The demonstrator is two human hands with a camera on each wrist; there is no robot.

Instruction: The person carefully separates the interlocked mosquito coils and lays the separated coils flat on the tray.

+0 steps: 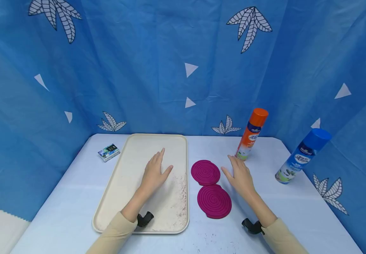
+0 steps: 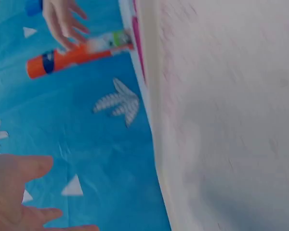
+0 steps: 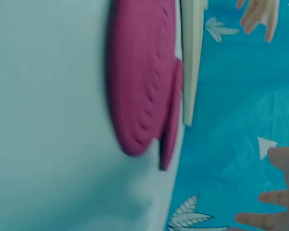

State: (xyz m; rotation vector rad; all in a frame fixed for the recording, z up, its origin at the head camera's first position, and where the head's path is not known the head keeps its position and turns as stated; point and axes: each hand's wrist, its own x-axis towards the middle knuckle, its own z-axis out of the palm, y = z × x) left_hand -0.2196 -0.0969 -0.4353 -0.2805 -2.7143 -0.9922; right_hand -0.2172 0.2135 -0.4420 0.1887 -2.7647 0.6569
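Above the cream tray (image 1: 144, 155) my left hand (image 1: 154, 171) hovers with its fingers extended and thumb spread, holding nothing. My right hand (image 1: 241, 178) is raised over the table just right of two round magenta spiral mats (image 1: 214, 201), its fingers also extended around nothing. Behind its fingertips stands an orange-capped spray can (image 1: 252, 134), which they overlap in the head view. The mats lie one behind the other beside the tray's right edge. In the left wrist view the left hand (image 2: 19, 197) shows thumb and fingers apart; the right wrist view shows the right hand (image 3: 279, 202) likewise.
A blue-capped spray can (image 1: 303, 156) stands near the table's right edge. A small patterned box (image 1: 108, 152) lies left of the tray. Reddish specks mark the tray's right part. A blue curtain (image 1: 157, 70) hangs behind and along the sides of the white table (image 1: 68, 204).
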